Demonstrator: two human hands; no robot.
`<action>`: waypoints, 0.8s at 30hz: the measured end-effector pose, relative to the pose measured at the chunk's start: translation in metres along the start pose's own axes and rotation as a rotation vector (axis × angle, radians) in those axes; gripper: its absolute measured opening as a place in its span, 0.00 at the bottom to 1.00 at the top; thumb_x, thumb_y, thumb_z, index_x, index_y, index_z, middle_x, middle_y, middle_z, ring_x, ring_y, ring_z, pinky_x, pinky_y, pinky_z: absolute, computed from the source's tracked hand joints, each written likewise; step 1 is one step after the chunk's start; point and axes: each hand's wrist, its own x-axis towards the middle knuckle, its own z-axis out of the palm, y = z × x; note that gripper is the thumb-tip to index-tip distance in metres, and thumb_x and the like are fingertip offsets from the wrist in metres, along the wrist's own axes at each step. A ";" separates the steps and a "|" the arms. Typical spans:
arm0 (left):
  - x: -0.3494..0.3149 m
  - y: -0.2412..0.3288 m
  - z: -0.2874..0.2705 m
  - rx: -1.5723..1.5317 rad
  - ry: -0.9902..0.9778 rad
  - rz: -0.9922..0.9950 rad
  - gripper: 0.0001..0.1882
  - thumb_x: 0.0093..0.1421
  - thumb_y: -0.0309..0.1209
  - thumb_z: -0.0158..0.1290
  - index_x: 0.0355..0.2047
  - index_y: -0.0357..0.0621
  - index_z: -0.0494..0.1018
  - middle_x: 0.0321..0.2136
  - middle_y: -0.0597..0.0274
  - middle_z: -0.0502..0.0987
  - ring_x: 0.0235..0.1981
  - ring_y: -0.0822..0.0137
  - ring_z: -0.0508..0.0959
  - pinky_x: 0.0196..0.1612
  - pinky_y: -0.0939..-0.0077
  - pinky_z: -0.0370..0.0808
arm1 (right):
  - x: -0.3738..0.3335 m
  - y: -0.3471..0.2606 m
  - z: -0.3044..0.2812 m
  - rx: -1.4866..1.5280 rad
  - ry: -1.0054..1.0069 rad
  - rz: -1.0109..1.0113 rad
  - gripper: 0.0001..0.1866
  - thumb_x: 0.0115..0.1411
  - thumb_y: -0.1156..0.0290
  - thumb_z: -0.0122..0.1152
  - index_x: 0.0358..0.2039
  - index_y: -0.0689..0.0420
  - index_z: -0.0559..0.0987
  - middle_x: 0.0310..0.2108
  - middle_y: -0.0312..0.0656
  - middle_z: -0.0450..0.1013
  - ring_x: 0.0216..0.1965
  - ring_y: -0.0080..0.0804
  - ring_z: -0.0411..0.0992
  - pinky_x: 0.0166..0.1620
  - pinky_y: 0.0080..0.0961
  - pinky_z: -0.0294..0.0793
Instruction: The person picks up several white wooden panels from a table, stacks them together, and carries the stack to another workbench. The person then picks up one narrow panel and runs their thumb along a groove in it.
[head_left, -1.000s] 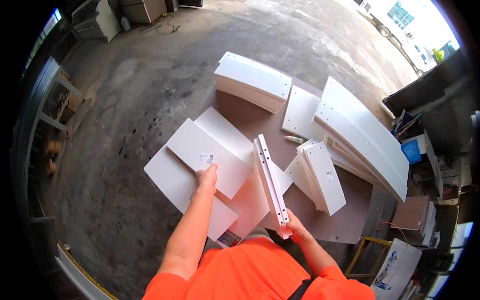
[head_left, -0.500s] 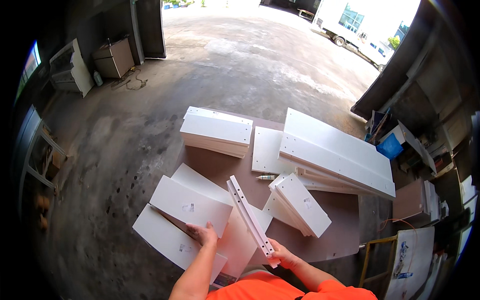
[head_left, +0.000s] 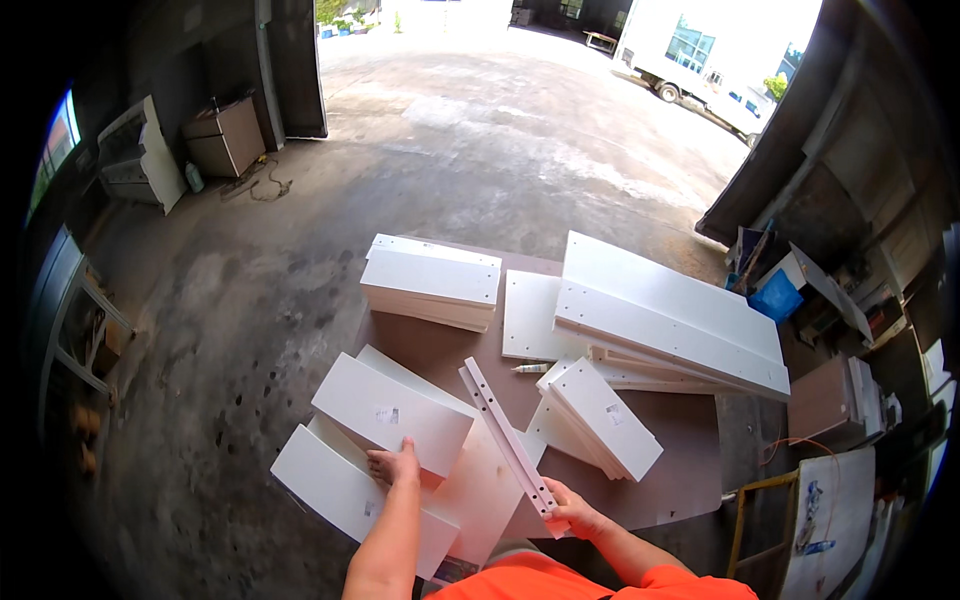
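A person in an orange shirt (head_left: 520, 582), seen from above through a fisheye camera, works with white boards over a brown table (head_left: 685, 450) in the lower middle of the frame. The left hand (head_left: 395, 466), left of lower centre, has its thumb over the lower edge of a labelled white panel (head_left: 400, 385) and its fingers reaching left, beside that edge; how firmly it pinches the panel, I cannot tell. This panel lies tilted at lower left, partly over another white panel behind it. Nearer the person, at the lower left, is a front white panel (head_left: 335, 480), with a narrow gap between the two.

The right hand (head_left: 572, 508), at bottom centre, is closed around the near end of a narrow white piece (head_left: 510, 440). This piece slants up and to the left toward the middle of the frame, with dark holes near both ends.

Farther up on the table, left of centre, sits a stack of short boards (head_left: 432, 275). Right of centre, long white panels (head_left: 675, 330) lie overlapped, and below them leans a fanned stack of smaller boards (head_left: 608, 418). A small tube (head_left: 531, 369) lies just beside that stack.

Around the table spreads a stained concrete floor (head_left: 230, 320). A cabinet (head_left: 227, 140) stands at upper left, a blue bag (head_left: 776, 297) sits at right, and a white truck (head_left: 690, 100) is parked outside at upper right.
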 end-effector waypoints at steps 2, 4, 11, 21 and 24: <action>0.002 0.005 -0.005 -0.002 0.004 0.022 0.60 0.50 0.52 0.65 0.69 0.30 0.42 0.67 0.35 0.54 0.69 0.43 0.54 0.72 0.54 0.46 | 0.004 0.002 -0.011 -0.027 -0.012 0.020 0.53 0.44 0.66 0.68 0.70 0.59 0.54 0.53 0.49 0.68 0.55 0.35 0.66 0.59 0.30 0.62; 0.007 0.004 0.004 0.002 0.033 0.059 0.60 0.50 0.52 0.66 0.68 0.29 0.44 0.65 0.36 0.56 0.68 0.43 0.55 0.71 0.53 0.48 | 0.004 0.001 -0.016 -0.037 -0.008 0.014 0.52 0.44 0.66 0.68 0.70 0.59 0.54 0.52 0.48 0.68 0.54 0.35 0.66 0.58 0.29 0.62; 0.001 0.046 0.020 -0.003 -0.005 0.033 0.60 0.50 0.51 0.66 0.68 0.29 0.44 0.65 0.36 0.55 0.66 0.42 0.57 0.69 0.52 0.54 | -0.007 -0.015 -0.009 -0.095 -0.022 -0.031 0.53 0.41 0.68 0.69 0.69 0.60 0.55 0.46 0.43 0.68 0.49 0.30 0.66 0.55 0.25 0.64; 0.040 0.034 0.030 -0.589 -0.430 0.214 0.47 0.54 0.33 0.63 0.66 0.27 0.49 0.60 0.34 0.65 0.59 0.47 0.70 0.63 0.60 0.66 | 0.000 -0.010 0.012 -0.334 -0.054 0.009 0.56 0.40 0.62 0.72 0.69 0.60 0.56 0.59 0.48 0.62 0.63 0.39 0.58 0.65 0.32 0.55; 0.046 -0.008 0.014 -0.750 -0.149 0.324 0.32 0.58 0.25 0.58 0.61 0.31 0.59 0.56 0.42 0.71 0.55 0.51 0.73 0.60 0.62 0.68 | 0.017 -0.016 0.022 -0.559 -0.096 0.034 0.57 0.39 0.60 0.73 0.69 0.60 0.55 0.62 0.51 0.60 0.65 0.44 0.57 0.67 0.34 0.54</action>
